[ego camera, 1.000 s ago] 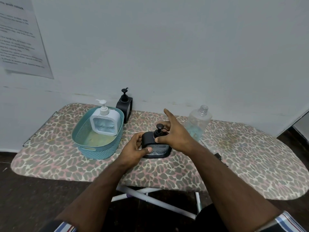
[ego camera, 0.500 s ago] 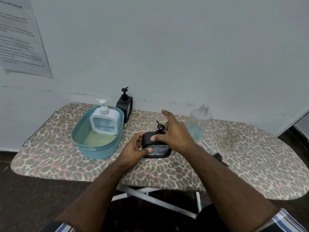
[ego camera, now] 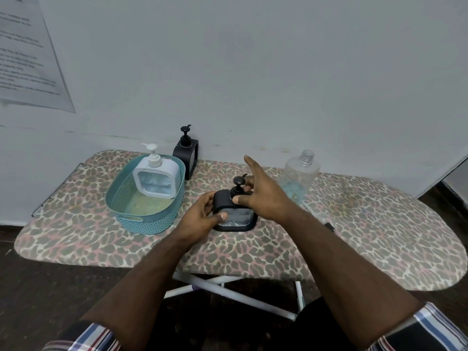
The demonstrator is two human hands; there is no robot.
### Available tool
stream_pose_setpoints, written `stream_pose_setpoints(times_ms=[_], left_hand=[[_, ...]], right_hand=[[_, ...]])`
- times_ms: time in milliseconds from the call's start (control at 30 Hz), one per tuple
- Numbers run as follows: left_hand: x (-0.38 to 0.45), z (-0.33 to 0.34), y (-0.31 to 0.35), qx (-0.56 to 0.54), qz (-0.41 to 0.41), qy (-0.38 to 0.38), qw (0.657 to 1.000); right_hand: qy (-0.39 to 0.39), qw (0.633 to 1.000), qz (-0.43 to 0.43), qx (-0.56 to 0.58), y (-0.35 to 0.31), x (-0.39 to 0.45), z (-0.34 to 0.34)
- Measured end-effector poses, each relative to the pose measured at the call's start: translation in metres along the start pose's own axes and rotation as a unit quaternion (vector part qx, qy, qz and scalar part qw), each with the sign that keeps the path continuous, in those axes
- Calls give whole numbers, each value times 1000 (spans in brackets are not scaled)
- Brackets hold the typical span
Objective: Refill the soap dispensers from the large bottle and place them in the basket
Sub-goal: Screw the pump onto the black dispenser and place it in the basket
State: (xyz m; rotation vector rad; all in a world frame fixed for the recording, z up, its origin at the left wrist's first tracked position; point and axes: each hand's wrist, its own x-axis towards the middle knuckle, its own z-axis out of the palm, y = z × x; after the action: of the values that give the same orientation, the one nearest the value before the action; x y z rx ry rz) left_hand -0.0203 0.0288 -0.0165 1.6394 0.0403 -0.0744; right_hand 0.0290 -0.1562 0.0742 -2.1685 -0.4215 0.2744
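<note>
A black square soap dispenser [ego camera: 234, 216] stands on the leopard-print board in front of me. My left hand [ego camera: 200, 216] grips its left side. My right hand [ego camera: 258, 191] pinches the pump collar on top between thumb and fingers, with the index finger stretched out straight. A white dispenser [ego camera: 157, 177] leans inside the teal basket [ego camera: 152, 221] at the left. Behind the basket a second black dispenser [ego camera: 186, 153] stands by the wall. The large clear bottle [ego camera: 298, 178], uncapped and holding a little blue liquid, stands right of my hands.
The ironing board [ego camera: 367, 236] reaches right with bare cover; its white legs show below. A small black object [ego camera: 328, 226] lies right of my right forearm. A printed sheet [ego camera: 27, 54] hangs on the wall at the upper left.
My right hand has turned on the pump top, the index finger lifting back up and the thumb shifting round the collar. My left hand and the dispenser body stay in place.
</note>
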Motion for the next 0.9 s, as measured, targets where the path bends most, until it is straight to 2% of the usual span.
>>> stream_pose_setpoints(times_ms=[200,300,433,500,633,767,833,900], left_hand=[[6,-2,9,-20,-20,-9,1000],[5,-2,21,-48,-20,21,998],[2,1,50,-216,-32,13,976],[2,4,66,-238,-32,6,971],[6,9,85,-244,-9,13,970],[2,15,95,-251,-7,34,967],[-1,15,97,-257,-13,36,966],[-2,14,100,-259,-23,34,965]], right_hand=[[34,998,19,52,-2,8,2],[50,993,19,109,-5,14,-9],[23,980,-1,199,-28,18,-34],[14,976,-3,216,-43,18,-43],[76,972,5,222,-63,18,-49],[131,979,4,157,-70,19,-45],[123,981,0,148,-71,18,-47],[78,981,4,177,-71,16,-52]])
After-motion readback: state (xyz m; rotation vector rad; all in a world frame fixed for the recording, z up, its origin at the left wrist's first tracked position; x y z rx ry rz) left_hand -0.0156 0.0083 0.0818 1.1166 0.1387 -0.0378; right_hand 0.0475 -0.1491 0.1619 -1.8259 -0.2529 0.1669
